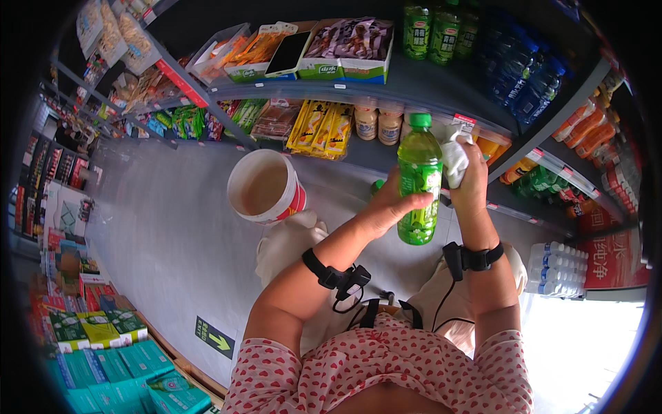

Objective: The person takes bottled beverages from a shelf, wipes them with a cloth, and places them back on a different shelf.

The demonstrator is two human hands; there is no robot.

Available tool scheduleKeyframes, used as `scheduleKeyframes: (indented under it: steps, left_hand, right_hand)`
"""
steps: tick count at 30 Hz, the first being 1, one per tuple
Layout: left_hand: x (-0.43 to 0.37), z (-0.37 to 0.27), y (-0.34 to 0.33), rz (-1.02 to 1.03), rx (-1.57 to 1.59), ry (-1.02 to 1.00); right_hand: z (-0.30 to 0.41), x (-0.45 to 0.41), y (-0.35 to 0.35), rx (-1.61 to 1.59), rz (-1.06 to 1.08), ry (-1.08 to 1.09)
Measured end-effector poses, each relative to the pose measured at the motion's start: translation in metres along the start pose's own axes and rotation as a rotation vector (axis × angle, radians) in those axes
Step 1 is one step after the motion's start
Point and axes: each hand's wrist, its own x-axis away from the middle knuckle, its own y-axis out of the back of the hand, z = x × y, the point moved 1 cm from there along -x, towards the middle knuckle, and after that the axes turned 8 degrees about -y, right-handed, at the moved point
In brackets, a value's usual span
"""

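My left hand is wrapped around a green-labelled plastic drink bottle with a green cap, held upright in front of the shelf. Close to its right side, my right hand grips a crumpled white cloth. A small gap seems to lie between cloth and bottle. On the floor to the left stands a white plastic bucket with a red label, holding murky brownish water. Behind my left wrist, another green bottle cap shows low down; the rest of it is hidden.
The upper shelf carries snack boxes, a smartphone, green bottles and blue-capped bottles. Yellow snack packs and cream-coloured bottles fill the lower shelf. Wrapped water bottles stand right; teal boxes are stacked at lower left.
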Motion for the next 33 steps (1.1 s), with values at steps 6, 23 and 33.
scheduleKeyframes:
  steps: [6,23,33]
  left_hand:
    - [0.015,-0.017,0.008,-0.013,0.137,-0.068]
    - [0.089,-0.088,-0.058,-0.429,0.125,-0.602]
    - [0.128,-0.106,-0.115,-0.559,-0.052,-0.666]
  right_hand:
    - [-0.030,0.038,-0.031,0.257,0.224,-0.247]
    - [-0.105,0.140,-0.013,0.558,1.101,-0.348]
    - [-0.091,0.218,-0.038,0.854,1.249,0.369]
